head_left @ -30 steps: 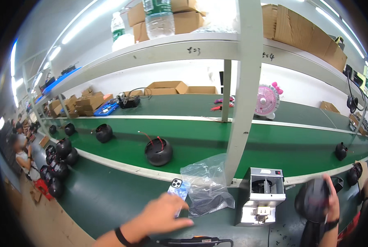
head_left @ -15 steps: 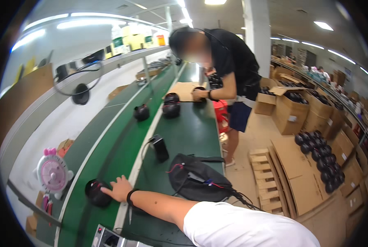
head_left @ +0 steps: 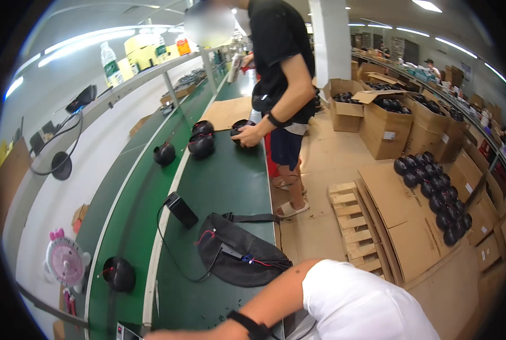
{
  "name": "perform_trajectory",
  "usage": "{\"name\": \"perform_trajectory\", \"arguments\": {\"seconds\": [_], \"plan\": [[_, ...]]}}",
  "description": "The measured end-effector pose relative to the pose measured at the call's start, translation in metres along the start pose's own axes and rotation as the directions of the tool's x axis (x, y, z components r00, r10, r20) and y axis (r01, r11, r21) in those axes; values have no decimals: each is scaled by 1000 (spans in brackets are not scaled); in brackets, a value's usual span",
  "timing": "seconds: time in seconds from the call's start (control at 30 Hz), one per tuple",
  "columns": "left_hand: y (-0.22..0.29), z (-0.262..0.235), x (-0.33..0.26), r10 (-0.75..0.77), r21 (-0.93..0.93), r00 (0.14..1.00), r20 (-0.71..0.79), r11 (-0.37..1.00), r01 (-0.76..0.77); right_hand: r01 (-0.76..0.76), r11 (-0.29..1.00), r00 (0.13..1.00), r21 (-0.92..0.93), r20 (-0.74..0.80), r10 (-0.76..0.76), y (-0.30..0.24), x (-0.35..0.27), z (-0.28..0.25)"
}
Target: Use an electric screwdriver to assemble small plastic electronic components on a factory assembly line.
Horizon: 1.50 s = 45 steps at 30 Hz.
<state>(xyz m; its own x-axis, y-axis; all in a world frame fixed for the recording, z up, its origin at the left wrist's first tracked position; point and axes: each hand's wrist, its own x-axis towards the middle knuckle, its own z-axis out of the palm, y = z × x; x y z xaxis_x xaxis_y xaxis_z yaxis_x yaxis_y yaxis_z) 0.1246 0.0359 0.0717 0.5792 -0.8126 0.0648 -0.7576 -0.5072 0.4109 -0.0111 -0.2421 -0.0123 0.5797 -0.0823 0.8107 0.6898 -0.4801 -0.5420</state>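
Note:
At the lower edge, my right hand (head_left: 171, 335) is mostly cut off, its fingers out of sight; whether it holds anything does not show. Its wrist wears a black band. Closest to it is a small metal box (head_left: 129, 331) with a red switch, partly cut off. A black round shell (head_left: 120, 274) with a red wire lies on the green conveyor belt (head_left: 122, 226), apart from my hand. My left hand is out of view. On the green bench (head_left: 230, 175) beside the belt lie a black mesh bag (head_left: 241, 252) with cables and a black rectangular box (head_left: 181, 210).
A co-worker in black (head_left: 284, 62) stands by the bench, one hand on a black shell (head_left: 242, 131). A pink fan (head_left: 66, 262) stands left of the belt. Right are a wooden pallet (head_left: 355, 224), flat cardboard (head_left: 400, 226) with shells, and cartons (head_left: 386, 133).
My right hand has left the black shell on the belt and moved down to the lower edge. The co-worker has straightened up and raised the other arm. My view has shifted.

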Motion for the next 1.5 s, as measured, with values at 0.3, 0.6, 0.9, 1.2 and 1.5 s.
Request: {"name": "perform_trajectory", "arguments": {"seconds": [0.3, 0.6, 0.9, 1.2, 1.5], "plan": [[83, 61, -48, -222, -404, 947, 231, 864, 301, -137, 938, 957, 319, 286, 42, -59, -40, 14], [-3, 118, -102, -305, 285, 950, -68, 907, 311, -773, 583, 605, 248, 563, 563, -33, -90, -29], [-22, 86, -78, -373, -515, 803, -466, 852, 96, -833, 376, 540, 406, 450, 711, -17, -101, -24], [74, 80, 92, -207, -797, 786, -583, 332, -504, -860, 214, 442, 462, 469, 765, -16, -83, -12], [82, 83, 88, -460, -963, 854, -242, 222, -154, -880, 281, 443, 383, 445, 778, -15, -81, -11]]}}
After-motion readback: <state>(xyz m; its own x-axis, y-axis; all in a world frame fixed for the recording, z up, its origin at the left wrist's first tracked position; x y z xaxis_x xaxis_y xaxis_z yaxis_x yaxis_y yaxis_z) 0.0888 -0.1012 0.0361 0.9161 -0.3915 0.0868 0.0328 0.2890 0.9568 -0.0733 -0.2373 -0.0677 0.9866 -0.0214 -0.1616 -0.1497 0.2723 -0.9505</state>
